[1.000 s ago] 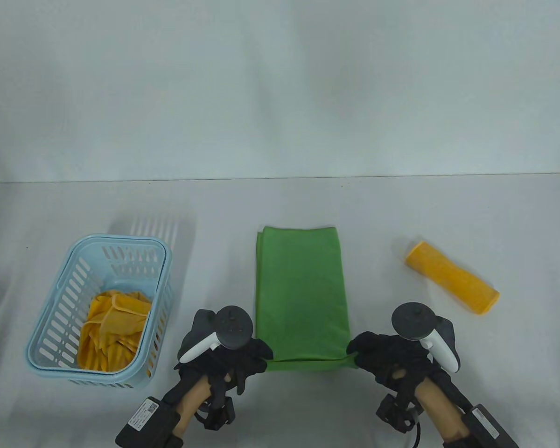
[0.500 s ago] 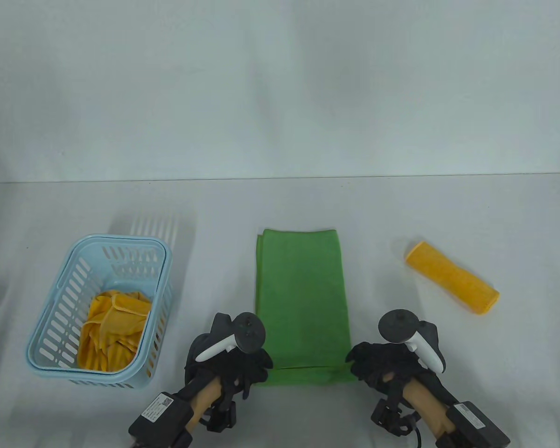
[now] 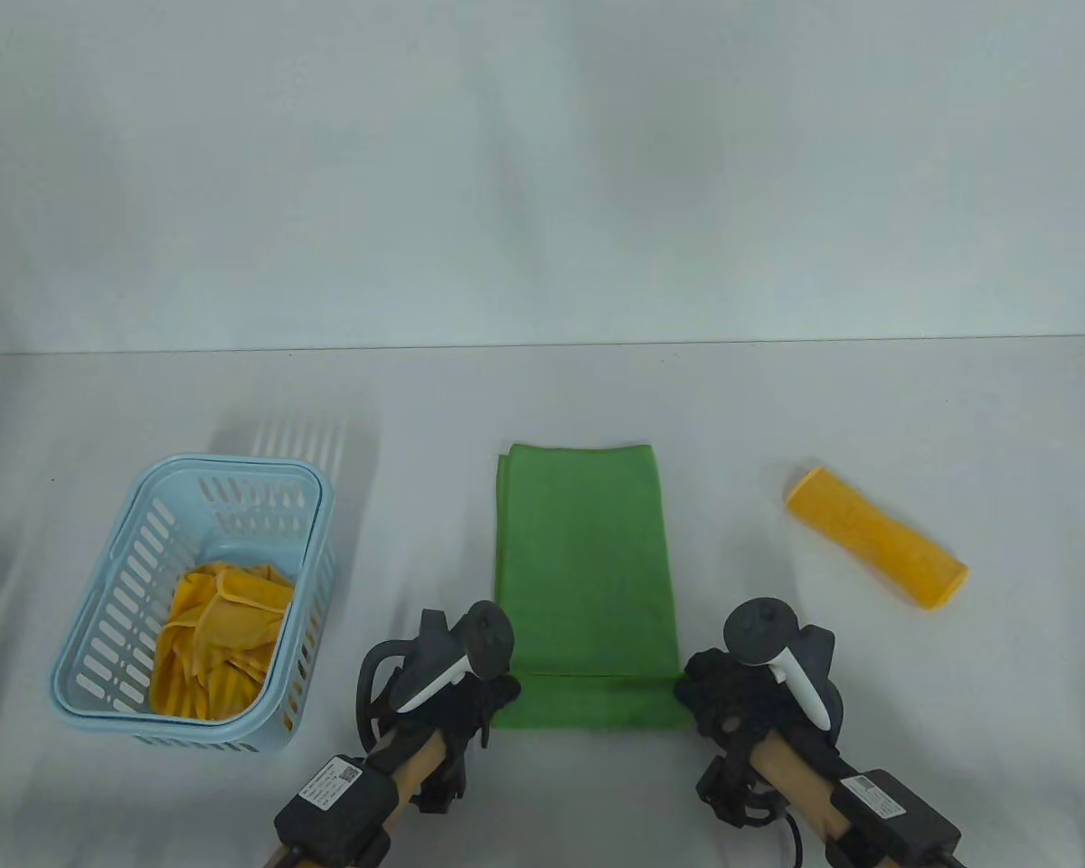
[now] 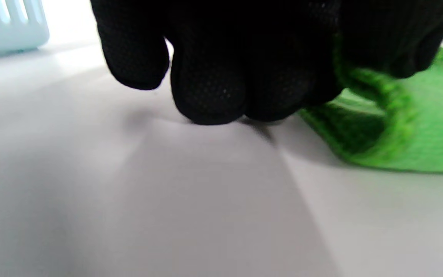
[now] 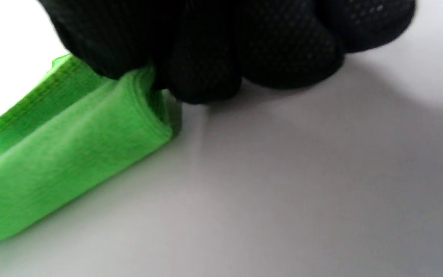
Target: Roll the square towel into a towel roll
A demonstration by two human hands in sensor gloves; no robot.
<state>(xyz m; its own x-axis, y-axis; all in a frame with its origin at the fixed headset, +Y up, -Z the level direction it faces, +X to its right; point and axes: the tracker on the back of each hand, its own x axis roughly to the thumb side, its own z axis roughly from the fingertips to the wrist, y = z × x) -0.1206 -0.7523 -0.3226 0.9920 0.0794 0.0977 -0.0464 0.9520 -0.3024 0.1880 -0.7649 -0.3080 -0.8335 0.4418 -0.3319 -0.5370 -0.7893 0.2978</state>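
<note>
So the green towel (image 3: 583, 579) sits in the lower middle of the table view, folded into a long strip running up and down the frame. Its near end is turned over on itself into a first fold, with a crease line across the strip low in the frame.

The left hand (image 3: 470, 701) is at the lower left corner of the towel, fingers curled. In the left wrist view the fingers (image 4: 206, 77) fill the top of the frame, and the green edge loops up into the grip at the upper right, so it's pinching that corner. The knuckles are down against the table (image 3: 542, 398).

The right hand (image 3: 732, 701) is at the towel's lower right corner. In the right wrist view the fingers (image 5: 206, 50) hang from the top edge, curled and clamped on the end of the folded-over part, which runs down to the lower left of that frame as a thick layered band.

Off to the left of the table view there's a light blue basket (image 3: 99, 674) with slotted sides and a crumpled yellow cloth (image 3: 217, 646) inside. On the right, well apart from the green one, a yellow towel roll (image 3: 875, 536) lies at a slant, already rolled. Each hand has a tracker on its back.
</note>
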